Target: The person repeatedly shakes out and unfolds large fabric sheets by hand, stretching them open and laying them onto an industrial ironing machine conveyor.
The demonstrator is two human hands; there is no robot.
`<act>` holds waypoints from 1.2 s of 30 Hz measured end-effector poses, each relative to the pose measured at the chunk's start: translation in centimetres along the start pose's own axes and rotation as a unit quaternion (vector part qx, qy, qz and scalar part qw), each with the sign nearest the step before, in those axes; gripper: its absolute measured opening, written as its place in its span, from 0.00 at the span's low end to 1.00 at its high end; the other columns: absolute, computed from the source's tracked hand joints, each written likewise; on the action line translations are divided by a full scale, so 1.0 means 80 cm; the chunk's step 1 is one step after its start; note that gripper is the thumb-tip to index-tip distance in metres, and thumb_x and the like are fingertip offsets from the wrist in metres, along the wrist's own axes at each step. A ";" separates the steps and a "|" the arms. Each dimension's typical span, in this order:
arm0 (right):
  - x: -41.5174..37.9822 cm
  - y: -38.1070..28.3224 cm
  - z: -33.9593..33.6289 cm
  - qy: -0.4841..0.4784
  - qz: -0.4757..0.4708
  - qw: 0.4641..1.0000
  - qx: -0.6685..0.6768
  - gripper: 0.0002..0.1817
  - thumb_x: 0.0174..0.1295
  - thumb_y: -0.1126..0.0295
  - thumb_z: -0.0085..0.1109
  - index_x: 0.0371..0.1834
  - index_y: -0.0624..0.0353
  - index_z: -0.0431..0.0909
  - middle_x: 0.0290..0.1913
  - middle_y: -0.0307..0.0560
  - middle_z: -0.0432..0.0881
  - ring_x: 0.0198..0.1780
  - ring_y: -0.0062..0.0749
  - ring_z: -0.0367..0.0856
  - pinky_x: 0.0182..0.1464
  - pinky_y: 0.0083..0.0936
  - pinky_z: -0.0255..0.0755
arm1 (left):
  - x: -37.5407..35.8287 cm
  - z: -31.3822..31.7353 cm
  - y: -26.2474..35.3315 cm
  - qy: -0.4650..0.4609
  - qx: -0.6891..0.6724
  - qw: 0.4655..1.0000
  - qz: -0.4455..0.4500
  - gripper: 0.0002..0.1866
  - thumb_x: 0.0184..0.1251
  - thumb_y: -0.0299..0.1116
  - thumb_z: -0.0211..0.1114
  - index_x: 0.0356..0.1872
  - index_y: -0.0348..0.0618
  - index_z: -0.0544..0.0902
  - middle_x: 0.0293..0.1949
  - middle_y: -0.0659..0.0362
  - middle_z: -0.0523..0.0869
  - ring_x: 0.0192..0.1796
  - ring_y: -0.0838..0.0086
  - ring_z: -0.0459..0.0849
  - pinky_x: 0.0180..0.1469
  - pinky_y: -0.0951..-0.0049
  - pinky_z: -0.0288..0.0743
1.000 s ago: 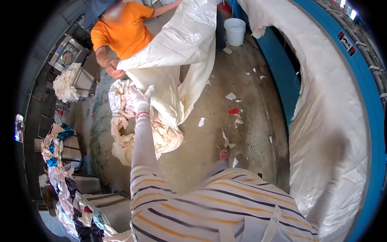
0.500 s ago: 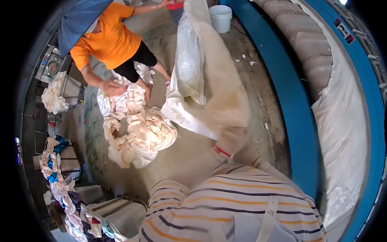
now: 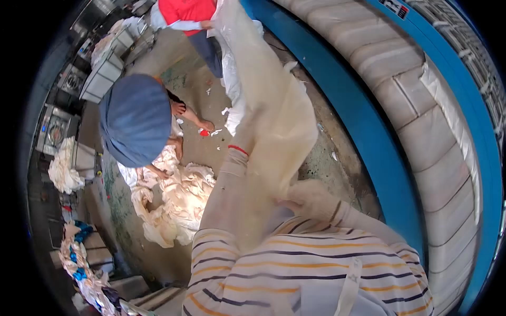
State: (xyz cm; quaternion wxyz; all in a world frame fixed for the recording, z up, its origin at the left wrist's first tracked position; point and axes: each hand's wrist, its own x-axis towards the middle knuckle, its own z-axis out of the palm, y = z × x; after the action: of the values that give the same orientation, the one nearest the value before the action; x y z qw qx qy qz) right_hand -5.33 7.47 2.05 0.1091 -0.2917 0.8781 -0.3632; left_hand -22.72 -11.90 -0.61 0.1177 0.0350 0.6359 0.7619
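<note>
A long cream sheet (image 3: pixel 279 100) stretches from the far end of the floor down to my body, its near part smeared by motion. My left hand (image 3: pixel 252 126), in a pale glove with a red-edged cuff, reaches forward against the sheet's left side; its fingers are blurred. Close to my waist, my right hand (image 3: pixel 311 197), also gloved, has its fingers curled on the sheet's near edge. At the far end, a co-worker in a red top (image 3: pixel 187 10) has a hand (image 3: pixel 207 25) on the cloth.
Another co-worker in a blue cap (image 3: pixel 134 118) bends over a heap of cream cloth (image 3: pixel 182 197) on the floor. Along my right runs a blue machine beam (image 3: pixel 337 110) beside a padded roller (image 3: pixel 400 95). Carts with linens (image 3: pixel 66 166) line the left.
My left arm has swung forward and left along the sheet. The blue-capped person has bent down to the heap. A red-topped person shows at the far end. White cloth on the roller has mostly gone.
</note>
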 end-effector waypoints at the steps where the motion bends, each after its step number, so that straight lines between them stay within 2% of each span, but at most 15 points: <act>1: 0.004 -0.005 0.008 -0.028 0.014 0.999 -0.031 0.09 0.61 0.62 0.55 0.40 0.49 0.81 0.35 0.50 0.82 0.41 0.48 0.80 0.41 0.39 0.74 | -0.007 0.007 0.005 -0.093 0.212 0.973 0.013 0.29 0.67 0.51 0.58 0.64 0.44 0.72 0.52 0.54 0.82 0.52 0.68 0.80 0.56 0.65 0.72; 4: 0.008 -0.003 0.015 0.056 0.097 0.992 0.056 0.09 0.61 0.61 0.56 0.39 0.51 0.80 0.37 0.51 0.82 0.41 0.49 0.80 0.42 0.38 0.74 | -0.064 0.051 0.025 -0.206 0.506 0.837 -0.016 0.32 0.63 0.51 0.61 0.60 0.36 0.74 0.52 0.47 0.83 0.53 0.61 0.81 0.54 0.61 0.73; 8: -0.002 0.013 0.029 0.071 0.092 0.973 0.199 0.13 0.62 0.59 0.57 0.42 0.55 0.79 0.39 0.49 0.84 0.43 0.46 0.82 0.45 0.36 0.74 | -0.165 0.052 0.002 -0.101 0.154 0.971 -0.152 0.23 0.60 0.46 0.63 0.53 0.44 0.80 0.48 0.45 0.84 0.47 0.56 0.83 0.48 0.61 0.76; 10: 0.009 0.026 0.043 -0.019 0.061 0.915 0.399 0.17 0.62 0.58 0.58 0.47 0.57 0.78 0.43 0.47 0.84 0.45 0.43 0.83 0.47 0.36 0.75 | -0.192 0.051 0.049 -0.165 0.491 0.852 -0.072 0.19 0.60 0.47 0.63 0.47 0.47 0.82 0.44 0.48 0.85 0.44 0.57 0.84 0.42 0.63 0.77; 12: 0.018 0.038 0.069 -0.082 0.168 0.659 0.729 0.21 0.63 0.58 0.57 0.54 0.58 0.74 0.48 0.47 0.82 0.47 0.41 0.82 0.50 0.37 0.75 | -0.219 0.044 0.085 -0.182 0.650 0.738 -0.023 0.16 0.58 0.47 0.65 0.42 0.48 0.83 0.39 0.51 0.85 0.41 0.58 0.85 0.38 0.65 0.77; 15: 0.038 0.056 0.086 -0.044 0.152 0.369 0.916 0.25 0.67 0.58 0.55 0.62 0.59 0.69 0.55 0.50 0.79 0.53 0.40 0.80 0.57 0.42 0.74 | -0.253 0.044 0.109 -0.199 0.691 0.695 0.025 0.15 0.53 0.46 0.68 0.36 0.50 0.82 0.32 0.56 0.85 0.36 0.60 0.84 0.33 0.66 0.76; 17: 0.073 0.060 0.087 0.030 0.185 0.337 0.923 0.22 0.69 0.58 0.53 0.62 0.58 0.71 0.57 0.52 0.78 0.55 0.43 0.79 0.59 0.43 0.74 | -0.268 0.071 0.136 -0.290 0.701 0.642 0.108 0.14 0.50 0.46 0.70 0.31 0.50 0.81 0.29 0.60 0.84 0.32 0.61 0.83 0.31 0.66 0.75; 18: 0.095 0.082 0.119 0.087 0.201 0.441 0.871 0.23 0.68 0.59 0.54 0.60 0.62 0.71 0.57 0.53 0.78 0.55 0.45 0.79 0.61 0.44 0.73 | -0.278 0.061 0.130 -0.351 0.677 0.640 0.094 0.15 0.46 0.45 0.71 0.31 0.49 0.82 0.30 0.60 0.84 0.35 0.62 0.83 0.36 0.64 0.75; 20: 0.112 0.089 0.115 0.124 0.254 0.462 0.841 0.22 0.65 0.65 0.56 0.59 0.64 0.71 0.56 0.54 0.79 0.53 0.45 0.80 0.61 0.43 0.74 | -0.302 0.050 0.130 -0.252 0.627 0.706 0.212 0.14 0.46 0.43 0.71 0.31 0.49 0.83 0.31 0.59 0.84 0.37 0.60 0.83 0.41 0.61 0.75; 25: 0.091 0.169 0.104 0.187 0.206 0.402 0.872 0.20 0.59 0.79 0.54 0.57 0.63 0.72 0.51 0.51 0.80 0.48 0.38 0.82 0.53 0.35 0.79 | -0.412 0.039 0.146 -0.007 0.570 0.801 0.184 0.17 0.44 0.35 0.73 0.39 0.43 0.86 0.40 0.54 0.87 0.47 0.57 0.85 0.53 0.58 0.74; 28: 0.040 0.135 0.044 0.269 0.155 0.368 0.877 0.25 0.57 0.84 0.47 0.59 0.57 0.71 0.50 0.44 0.79 0.46 0.28 0.81 0.47 0.25 0.79 | -0.438 0.057 0.141 0.230 0.502 0.813 0.186 0.14 0.53 0.27 0.67 0.42 0.39 0.85 0.37 0.55 0.86 0.36 0.73 0.84 0.39 0.72 0.77; 32: -0.032 0.089 0.008 0.222 0.029 0.561 0.797 0.23 0.57 0.83 0.49 0.57 0.59 0.72 0.49 0.42 0.79 0.43 0.25 0.81 0.43 0.20 0.77 | -0.484 0.056 0.092 0.254 0.509 0.810 -0.145 0.20 0.61 0.29 0.64 0.55 0.37 0.79 0.35 0.57 0.85 0.34 0.72 0.82 0.39 0.72 0.78; 33: -0.049 0.077 0.011 0.203 0.020 0.599 0.774 0.20 0.58 0.82 0.49 0.55 0.61 0.74 0.49 0.43 0.79 0.43 0.24 0.80 0.43 0.19 0.77 | -0.481 0.078 0.074 0.236 0.630 0.730 -0.117 0.22 0.56 0.38 0.73 0.51 0.42 0.81 0.36 0.54 0.86 0.38 0.71 0.85 0.44 0.67 0.80; 34: -0.065 0.065 0.017 0.182 0.013 0.638 0.748 0.18 0.58 0.82 0.49 0.52 0.62 0.76 0.50 0.44 0.79 0.44 0.22 0.80 0.43 0.18 0.77 | -0.477 0.075 0.043 0.183 0.580 0.794 0.007 0.30 0.54 0.40 0.73 0.58 0.41 0.77 0.47 0.50 0.84 0.47 0.67 0.83 0.50 0.65 0.78; 36: -0.089 0.035 0.034 0.163 -0.016 0.771 0.615 0.18 0.57 0.81 0.53 0.52 0.60 0.76 0.42 0.41 0.81 0.40 0.23 0.80 0.41 0.19 0.75 | -0.452 0.126 0.048 0.164 0.356 0.920 -0.002 0.36 0.55 0.37 0.70 0.65 0.36 0.69 0.57 0.48 0.78 0.56 0.62 0.78 0.59 0.63 0.72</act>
State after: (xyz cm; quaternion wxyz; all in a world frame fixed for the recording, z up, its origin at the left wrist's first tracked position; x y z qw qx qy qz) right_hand 0.31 11.71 -2.04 0.1148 -0.1124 0.4669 -0.8696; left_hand 13.87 -10.93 8.57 -0.0069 -0.0526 0.8757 0.4799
